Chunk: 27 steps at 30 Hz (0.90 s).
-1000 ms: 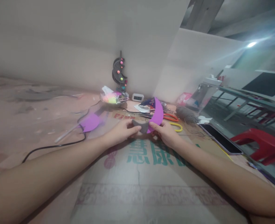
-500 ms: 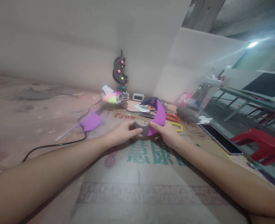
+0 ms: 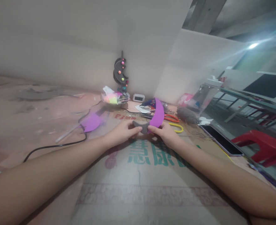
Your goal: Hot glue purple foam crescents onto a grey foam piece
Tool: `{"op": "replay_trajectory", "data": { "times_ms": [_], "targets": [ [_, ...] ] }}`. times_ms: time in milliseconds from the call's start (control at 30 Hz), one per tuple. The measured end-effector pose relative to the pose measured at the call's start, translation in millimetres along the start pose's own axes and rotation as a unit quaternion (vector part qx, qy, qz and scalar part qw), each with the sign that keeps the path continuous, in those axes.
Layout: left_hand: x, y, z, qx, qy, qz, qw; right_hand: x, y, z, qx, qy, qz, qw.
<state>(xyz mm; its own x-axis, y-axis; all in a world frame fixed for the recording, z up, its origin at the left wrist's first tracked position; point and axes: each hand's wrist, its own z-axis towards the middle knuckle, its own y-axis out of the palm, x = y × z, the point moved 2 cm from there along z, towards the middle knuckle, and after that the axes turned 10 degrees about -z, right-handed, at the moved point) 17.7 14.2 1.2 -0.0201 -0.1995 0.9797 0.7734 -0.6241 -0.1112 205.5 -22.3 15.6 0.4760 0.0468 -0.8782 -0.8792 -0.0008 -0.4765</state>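
My left hand pinches a small dark grey crescent-shaped piece between thumb and fingers; its material is hard to tell. A curved purple crescent, thin like paper or foam sheet, stands up from my right hand, whose thumb and fingers close on its lower end. The two pieces meet between my hands, the grey one touching or overlapping the purple one's bottom. Both are held above the printed cardboard. My fingertips behind the pieces are hidden.
Behind my hands lie orange-handled scissors, yellow-handled scissors and a blue glue gun. A bowl of bits, a decorated grey crescent and a small clock stand farther back. Right are grey yarn and a phone; left, a purple piece.
The purple crescent has shifted slightly left and up, and the grey piece has turned to lie more level against it. Both hands keep their grip.
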Motion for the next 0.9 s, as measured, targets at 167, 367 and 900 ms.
{"op": "replay_trajectory", "data": {
  "times_ms": [167,367,900],
  "targets": [
    [-1,0.4,0,-0.001,-0.003,0.001,1.0,1,0,1,-0.001,-0.006,0.007,1.0],
    [-1,0.3,-1,0.004,-0.013,-0.021,1.0,11,0,6,-0.006,-0.013,0.011,1.0],
    [0,-0.5,-1,0.008,-0.016,-0.003,1.0,4,0,2,-0.018,-0.025,-0.023,0.999]
  ]
}}
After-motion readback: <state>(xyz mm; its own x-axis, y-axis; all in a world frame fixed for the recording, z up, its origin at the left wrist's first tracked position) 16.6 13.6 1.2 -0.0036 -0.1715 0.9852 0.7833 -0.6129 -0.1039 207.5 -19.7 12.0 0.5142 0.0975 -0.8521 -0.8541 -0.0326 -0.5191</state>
